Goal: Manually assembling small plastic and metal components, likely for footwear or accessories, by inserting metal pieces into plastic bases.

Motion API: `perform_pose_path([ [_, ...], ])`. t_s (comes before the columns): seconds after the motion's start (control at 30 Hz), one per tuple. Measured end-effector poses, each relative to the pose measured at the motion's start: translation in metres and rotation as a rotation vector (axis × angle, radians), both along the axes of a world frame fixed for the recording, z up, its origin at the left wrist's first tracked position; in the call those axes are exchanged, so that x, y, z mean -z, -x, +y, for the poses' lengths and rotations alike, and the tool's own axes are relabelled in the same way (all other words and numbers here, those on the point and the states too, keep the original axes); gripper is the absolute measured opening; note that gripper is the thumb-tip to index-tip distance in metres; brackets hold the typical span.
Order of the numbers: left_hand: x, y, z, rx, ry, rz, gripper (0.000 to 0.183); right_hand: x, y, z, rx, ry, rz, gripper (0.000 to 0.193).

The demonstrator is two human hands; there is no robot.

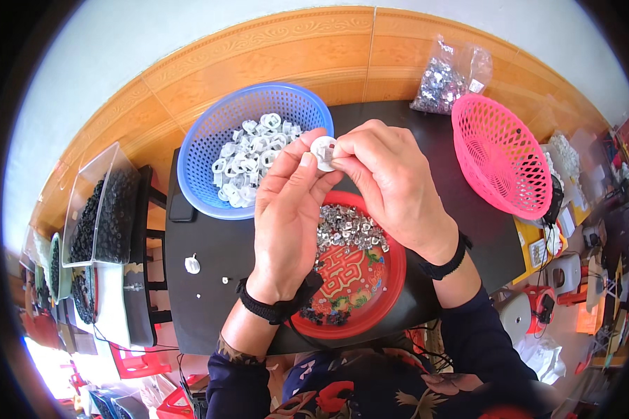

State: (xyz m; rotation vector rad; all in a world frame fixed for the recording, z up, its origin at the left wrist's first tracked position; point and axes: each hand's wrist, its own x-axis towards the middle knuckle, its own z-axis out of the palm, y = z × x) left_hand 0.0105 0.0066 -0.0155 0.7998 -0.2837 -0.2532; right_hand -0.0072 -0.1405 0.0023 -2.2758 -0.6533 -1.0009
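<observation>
Between my two hands, above the far side of the red tray, is a small round white plastic part [323,148]. My left hand [290,199] grips its left edge between thumb and fingers. On its right side, my right hand [391,178] is closed in a pinch; whether a small piece sits in those fingertips is hidden. Under my hands, the red tray [400,279] holds many small silvery metal pieces [349,229] and some dark ones [326,315]. Left of my left hand, a blue basket [196,183] contains a heap of similar white plastic parts [248,159].
On the black table [213,300] lie a loose white part [192,265] and a dark phone-like slab [182,207]. A pink basket [500,157] stands at right, near a clear bag of metal pieces [444,84]. Clear bins of black parts [112,216] sit at left.
</observation>
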Motion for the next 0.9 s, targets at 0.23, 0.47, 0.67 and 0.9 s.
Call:
perform_pose_path([
  [0.23, 0.002, 0.002, -0.002, -0.013, -0.036, -0.062, 0.033, -0.003, 0.002, 0.001, 0.019, 0.058, -0.024, 0.011],
  [0.47, 0.000, 0.003, -0.004, -0.019, -0.009, -0.047, 0.033, -0.004, 0.003, 0.001, -0.064, -0.458, 0.229, 0.012],
  [0.67, 0.001, 0.005, -0.007, -0.032, -0.027, -0.043, 0.035, 0.009, -0.006, 0.001, -0.175, -0.635, 0.321, 0.013],
  [0.9, 0.001, 0.004, -0.006, -0.020, 0.006, -0.019, 0.032, 0.011, -0.005, 0.009, -0.193, -0.715, 0.322, 0.010],
])
